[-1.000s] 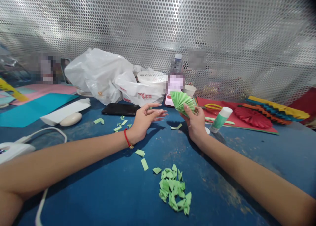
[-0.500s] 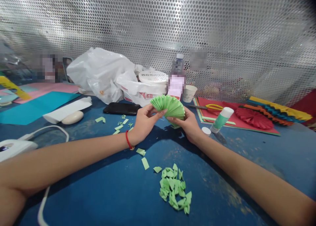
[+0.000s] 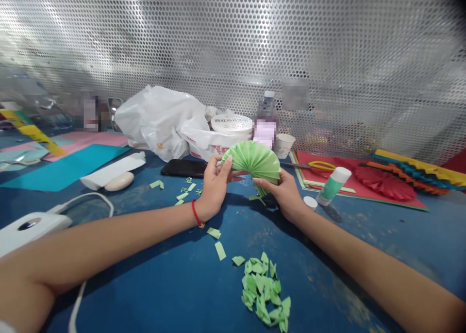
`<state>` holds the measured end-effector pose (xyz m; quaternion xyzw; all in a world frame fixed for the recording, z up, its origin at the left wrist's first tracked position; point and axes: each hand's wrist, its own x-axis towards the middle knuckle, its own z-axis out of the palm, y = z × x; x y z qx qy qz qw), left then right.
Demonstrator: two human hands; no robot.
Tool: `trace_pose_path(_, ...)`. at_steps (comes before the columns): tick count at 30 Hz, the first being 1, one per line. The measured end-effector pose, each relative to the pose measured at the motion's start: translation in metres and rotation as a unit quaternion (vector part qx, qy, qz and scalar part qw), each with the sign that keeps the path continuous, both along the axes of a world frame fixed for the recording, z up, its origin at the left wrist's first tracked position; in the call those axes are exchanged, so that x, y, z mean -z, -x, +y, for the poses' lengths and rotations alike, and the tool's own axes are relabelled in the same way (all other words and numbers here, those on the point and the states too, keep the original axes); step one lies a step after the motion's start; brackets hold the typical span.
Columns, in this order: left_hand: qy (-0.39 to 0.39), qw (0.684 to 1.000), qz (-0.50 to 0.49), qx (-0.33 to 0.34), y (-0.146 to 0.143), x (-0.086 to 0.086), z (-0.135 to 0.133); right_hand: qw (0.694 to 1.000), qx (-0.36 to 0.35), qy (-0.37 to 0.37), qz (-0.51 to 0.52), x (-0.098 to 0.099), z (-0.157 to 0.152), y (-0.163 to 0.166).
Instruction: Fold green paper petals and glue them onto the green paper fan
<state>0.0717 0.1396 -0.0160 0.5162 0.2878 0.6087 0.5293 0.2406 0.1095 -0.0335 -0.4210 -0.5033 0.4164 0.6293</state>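
Note:
A pleated green paper fan (image 3: 254, 159) is held up above the blue table, its folds spread in a wide arc. My left hand (image 3: 217, 180) pinches its left end between thumb and fingers. At the lower right end, my right hand (image 3: 282, 190) grips the folds with the thumb in front. Below the hands lies a pile of small green paper scraps (image 3: 264, 287), and several more green clippings (image 3: 220, 250) are scattered near my left wrist. A glue stick (image 3: 333, 186) stands without its cap beside my right hand, and the white cap (image 3: 310, 203) lies next to it.
Yellow-handled scissors (image 3: 322, 165) and a red pleated rosette (image 3: 385, 181) lie on red paper (image 3: 349, 192) at right. Behind stand a white plastic bag (image 3: 160, 122), a phone (image 3: 265, 133) and a paper cup (image 3: 285, 145). A black case (image 3: 184, 168) and blue paper (image 3: 69, 167) are left.
The green fan has opened into a wider, rounder arc, its right end turning downward. My left fingers have straightened somewhat. The whole view has shifted slightly.

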Motion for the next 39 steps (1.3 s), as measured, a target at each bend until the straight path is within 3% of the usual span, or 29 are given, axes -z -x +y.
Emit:
trace_pose_path(7,0.016,1.0,0.008,0.022,-0.002,-0.002,-0.001,0.994,0.047,0.005,0.1,-0.001,0.005,-0.002)
trace_pose_path(13,0.061,0.994,0.037,0.081,-0.001,-0.001,0.001,0.987,0.036,0.044,0.153,-0.007,0.001,0.002)
trace_pose_path(26,0.061,0.993,0.025,0.103,0.0,-0.002,0.002,0.989,0.038,0.029,0.139,-0.006,-0.005,0.006)
trace_pose_path(32,0.045,0.994,0.033,0.099,-0.002,-0.003,-0.001,0.989,0.072,0.033,0.125,-0.003,-0.007,0.01)
trace_pose_path(39,0.053,0.986,0.068,0.14,-0.003,0.0,0.001,0.988,0.079,0.031,0.132,-0.001,-0.008,0.011)
